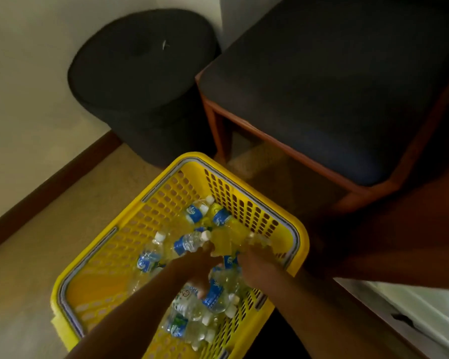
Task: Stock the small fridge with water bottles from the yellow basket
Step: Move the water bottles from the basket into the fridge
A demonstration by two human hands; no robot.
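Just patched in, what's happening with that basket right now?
A person is bent over the yellow basket on the floor, both arms reaching in among the water bottles. The left hand and right hand are down in the pile, apparently gathering bottles; the grip is blurred. Many bottles lie loose inside. A dark round bin and a bench stand beyond.

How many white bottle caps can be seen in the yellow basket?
About 6: one at the far corner, two mid-basket, three near the right wall. Blur and both hands may hide more.
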